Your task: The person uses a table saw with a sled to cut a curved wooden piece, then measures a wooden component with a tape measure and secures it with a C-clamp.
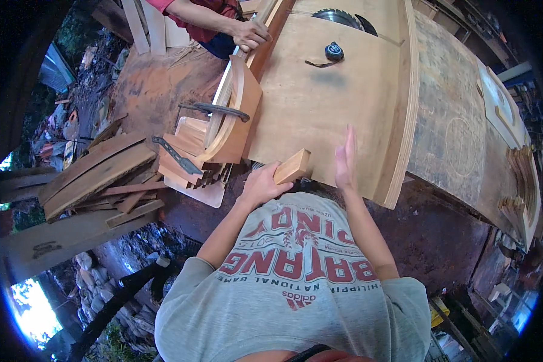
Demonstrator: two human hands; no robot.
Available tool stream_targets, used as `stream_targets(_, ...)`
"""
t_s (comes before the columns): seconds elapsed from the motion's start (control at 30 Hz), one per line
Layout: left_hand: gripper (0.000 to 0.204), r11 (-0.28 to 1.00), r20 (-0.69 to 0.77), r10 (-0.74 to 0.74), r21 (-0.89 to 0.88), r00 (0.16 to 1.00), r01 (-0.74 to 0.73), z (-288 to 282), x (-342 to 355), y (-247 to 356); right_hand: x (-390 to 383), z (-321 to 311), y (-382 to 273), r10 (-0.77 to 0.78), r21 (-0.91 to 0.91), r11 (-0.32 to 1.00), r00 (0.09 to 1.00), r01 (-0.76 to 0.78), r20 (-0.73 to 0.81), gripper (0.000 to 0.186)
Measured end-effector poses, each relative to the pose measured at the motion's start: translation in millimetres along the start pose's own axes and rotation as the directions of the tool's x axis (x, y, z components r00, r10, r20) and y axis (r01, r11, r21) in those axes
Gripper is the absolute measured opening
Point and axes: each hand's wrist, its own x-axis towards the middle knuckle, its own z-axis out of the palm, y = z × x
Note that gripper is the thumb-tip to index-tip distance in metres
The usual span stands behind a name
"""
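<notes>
My left hand is closed around a small light-brown wooden block at the near edge of the plywood saw table. To its right, my right hand is held upright over the same edge, seen side-on, fingers stretched out and holding nothing. Farther off on the table top lies a blue-and-black tape measure. Beyond it, a toothed circular saw blade sticks up through the table. Whether the blade is turning I cannot tell.
At the far left, a co-worker's hand rests on the long wooden fence. A curved wooden piece stands beside it, near a dark metal bar. Cut boards are piled at left. A raised plywood rail borders the right side.
</notes>
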Motion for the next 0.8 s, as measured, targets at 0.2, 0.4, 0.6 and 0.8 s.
stream_targets(0.2,0.056,0.980,-0.113,0.195,0.074,0.974,-0.187,-3,0,28,33,31,-27,-0.038,0.153,0.987,0.999,0.041,-0.020,0.092)
stream_targets(0.4,0.057,0.991,-0.088,0.111,0.078,0.990,-0.105,-2,0,30,48,26,-30,-0.096,0.193,0.976,0.994,0.102,-0.043,0.089)
stream_targets(0.6,0.066,0.998,0.044,-0.070,0.007,0.997,0.070,-8,3,1,58,12,-3,0.316,0.377,0.867,0.944,-0.327,0.091,0.061)
stream_targets(0.8,0.062,0.997,0.188,0.072,-0.041,0.980,-0.066,-17,-14,-29,-23,-8,23,0.236,0.130,0.945,0.902,-0.299,0.362,0.034)
